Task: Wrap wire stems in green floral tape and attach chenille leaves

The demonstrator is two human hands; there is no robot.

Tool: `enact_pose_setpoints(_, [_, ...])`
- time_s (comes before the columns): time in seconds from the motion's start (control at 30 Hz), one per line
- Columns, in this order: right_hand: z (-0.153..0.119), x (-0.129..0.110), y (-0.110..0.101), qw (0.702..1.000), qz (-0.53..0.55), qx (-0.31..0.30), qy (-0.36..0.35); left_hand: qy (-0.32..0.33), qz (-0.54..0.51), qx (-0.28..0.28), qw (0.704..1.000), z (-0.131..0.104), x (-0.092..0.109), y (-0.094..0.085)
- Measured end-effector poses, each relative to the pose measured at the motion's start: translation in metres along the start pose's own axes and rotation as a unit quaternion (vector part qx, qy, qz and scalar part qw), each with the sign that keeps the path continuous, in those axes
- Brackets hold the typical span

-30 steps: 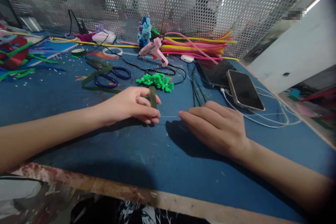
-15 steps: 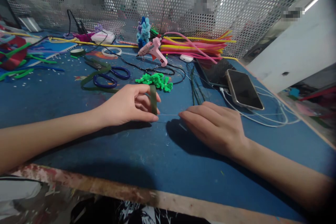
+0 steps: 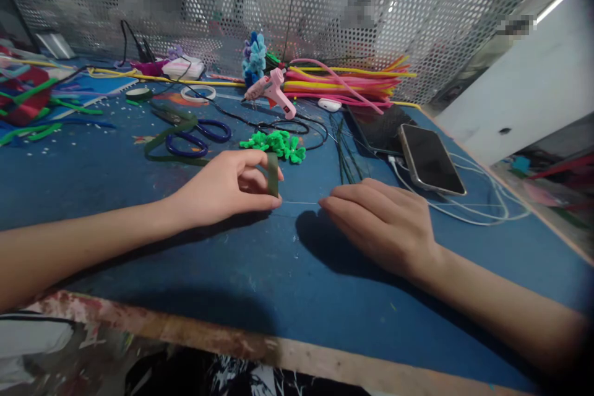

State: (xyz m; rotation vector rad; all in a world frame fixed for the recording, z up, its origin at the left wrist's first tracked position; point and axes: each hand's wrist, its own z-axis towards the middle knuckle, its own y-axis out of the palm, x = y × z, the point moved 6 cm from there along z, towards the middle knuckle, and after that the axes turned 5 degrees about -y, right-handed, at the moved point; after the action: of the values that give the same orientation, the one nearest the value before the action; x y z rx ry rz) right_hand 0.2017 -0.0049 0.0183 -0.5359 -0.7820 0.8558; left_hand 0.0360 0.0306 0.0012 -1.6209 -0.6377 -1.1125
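My left hand (image 3: 227,184) is closed in a pinch on dark green floral tape (image 3: 273,174), with the strip standing up in a loop at the fingertips. The tape's tail (image 3: 180,160) runs back from under this hand toward the scissors (image 3: 188,143) with blue handles. A thin, pale wire (image 3: 301,203) stretches level from the left fingertips to my right hand (image 3: 383,223). The right thumb and fingers pinch that wire, and part of it shows again beyond the hand. Just behind the left fingertips lie fuzzy green pipe-cleaner leaves (image 3: 273,141).
A pink glue gun (image 3: 273,91) with a black cord lies behind the leaves. Dark green stems (image 3: 344,148), a phone (image 3: 432,159) and a white cable (image 3: 492,218) lie at the right. Pink and yellow pipe cleaners (image 3: 343,83) sit along the perforated metal screen (image 3: 315,6).
Both hands have barely moved; the right has shifted very slightly right. The tape and wire remain in the fingers.
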Motion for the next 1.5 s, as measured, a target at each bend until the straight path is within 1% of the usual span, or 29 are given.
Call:
enact_pose_setpoints(0.13, [0.0007,-0.0002,-0.0008,1.0,-0.013,0.002,-0.003,-0.001,-0.01,-0.003,1.0,0.0006,0.001,0.001])
enact_pose_setpoints(0.33, [0.0006,0.001,-0.0001,1.0,-0.016,0.004,0.006,-0.04,-0.074,-0.019,0.996,0.0027,-0.0017,0.0023])
enact_pose_setpoints(0.53, [0.001,0.0009,0.0007,1.0,-0.008,-0.002,0.018,-0.02,-0.042,-0.024,0.999,0.0016,-0.001,0.0029])
enact_pose_setpoints(0.73, [0.0015,0.0012,0.0013,1.0,-0.002,-0.001,0.025,-0.002,0.019,0.004,1.0,0.0008,0.0017,0.0007])
enact_pose_setpoints(0.97, [0.0029,0.0011,0.0007,1.0,-0.008,0.001,0.026,0.007,0.05,-0.011,0.999,-0.0021,0.0038,0.0046])
enact_pose_setpoints(1.23, [0.0031,0.0015,0.0015,0.999,-0.002,-0.006,0.033,0.003,-0.01,-0.022,1.0,-0.0007,0.0007,0.006])
enact_pose_setpoints(1.33, [0.0039,0.0009,0.0007,1.0,0.003,-0.004,0.03,-0.003,-0.012,-0.012,1.0,-0.0001,0.0009,0.0047])
enact_pose_setpoints(1.5, [0.0044,-0.0006,0.001,1.0,-0.003,-0.015,0.02,-0.034,-0.054,-0.013,0.998,0.0021,-0.0016,0.0043])
